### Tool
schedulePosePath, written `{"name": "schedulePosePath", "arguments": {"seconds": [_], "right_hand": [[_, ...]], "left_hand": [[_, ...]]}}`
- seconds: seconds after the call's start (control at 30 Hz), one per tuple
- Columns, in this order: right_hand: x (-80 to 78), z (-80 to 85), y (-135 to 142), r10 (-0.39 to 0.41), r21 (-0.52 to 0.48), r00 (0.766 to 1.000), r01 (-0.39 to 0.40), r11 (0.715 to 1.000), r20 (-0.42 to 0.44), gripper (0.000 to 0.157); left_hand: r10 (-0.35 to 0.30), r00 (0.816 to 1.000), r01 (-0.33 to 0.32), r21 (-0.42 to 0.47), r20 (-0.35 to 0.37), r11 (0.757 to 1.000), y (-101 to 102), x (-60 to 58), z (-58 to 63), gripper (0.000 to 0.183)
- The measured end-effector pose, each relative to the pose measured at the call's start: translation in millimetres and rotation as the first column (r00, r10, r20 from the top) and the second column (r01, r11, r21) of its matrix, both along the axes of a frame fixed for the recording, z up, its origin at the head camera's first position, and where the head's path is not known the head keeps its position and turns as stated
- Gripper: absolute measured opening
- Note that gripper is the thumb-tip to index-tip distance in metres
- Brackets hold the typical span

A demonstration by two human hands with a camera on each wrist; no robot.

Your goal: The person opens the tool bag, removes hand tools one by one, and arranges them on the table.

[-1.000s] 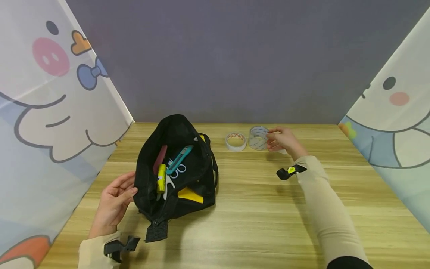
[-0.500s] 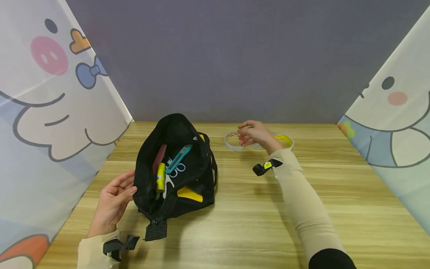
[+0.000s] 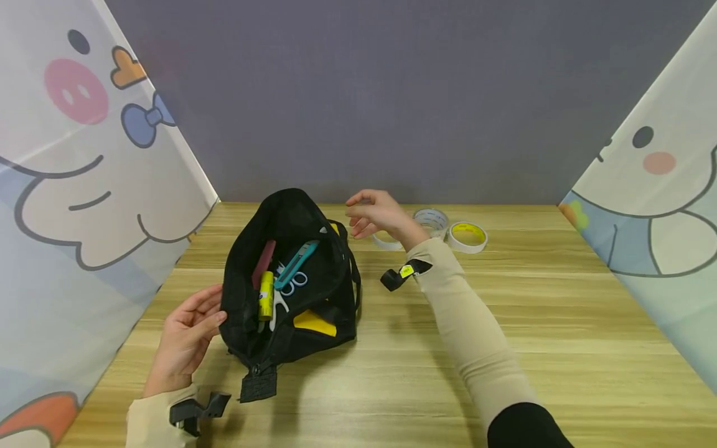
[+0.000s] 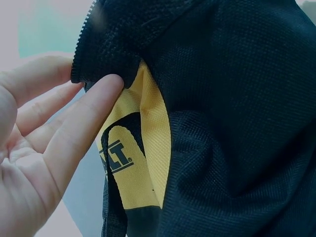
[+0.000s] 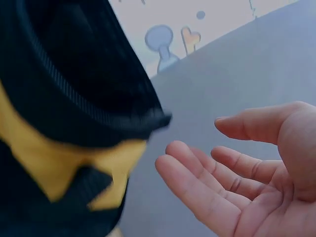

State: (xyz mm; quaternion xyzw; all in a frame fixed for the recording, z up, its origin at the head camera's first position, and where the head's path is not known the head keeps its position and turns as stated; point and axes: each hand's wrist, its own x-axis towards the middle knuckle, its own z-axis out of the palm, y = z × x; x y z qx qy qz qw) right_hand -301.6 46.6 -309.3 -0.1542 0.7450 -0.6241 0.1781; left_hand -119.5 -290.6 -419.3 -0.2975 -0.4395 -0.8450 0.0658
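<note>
A black-and-yellow zippered tool bag stands with its mouth wide, and my left hand pinches its left edge between thumb and fingers. In the left wrist view the thumb lies on the black fabric by the zipper. Inside the bag are a teal utility knife, scissors with light blue handles, a yellow glue stick, a pink item and a white-handled piece. Just right of the bag, my right hand hovers with loosely bent fingers, holding nothing.
Behind my right wrist, a white tape roll is partly hidden. Right of it are a clear tape roll and a white roll with a yellow core. A grey panel closes the table's far edge; cartoon-printed sheets flank it.
My right hand has moved left from beside the clear tape roll, passing over the rolls to the bag's right side. The yellow-cored roll has come into view. My left hand keeps its hold.
</note>
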Motion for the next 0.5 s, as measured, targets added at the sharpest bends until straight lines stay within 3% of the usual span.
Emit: {"name": "schedulePosePath", "arguments": {"seconds": [0.33, 0.5], "right_hand": [[13.6, 11.4, -55, 0.135, 0.026, 0.990, -0.134, 0.991, -0.049, 0.033], [18.4, 15.1, -79, 0.179, 0.008, 0.984, -0.179, 0.984, -0.021, 0.028]], "left_hand": [[0.014, 1.000, -0.014, -0.027, -0.009, 1.000, 2, -1.1, 0.5, 0.050], [0.019, 1.000, -0.020, -0.029, -0.005, 0.999, 1, -0.4, 0.3, 0.049]]}}
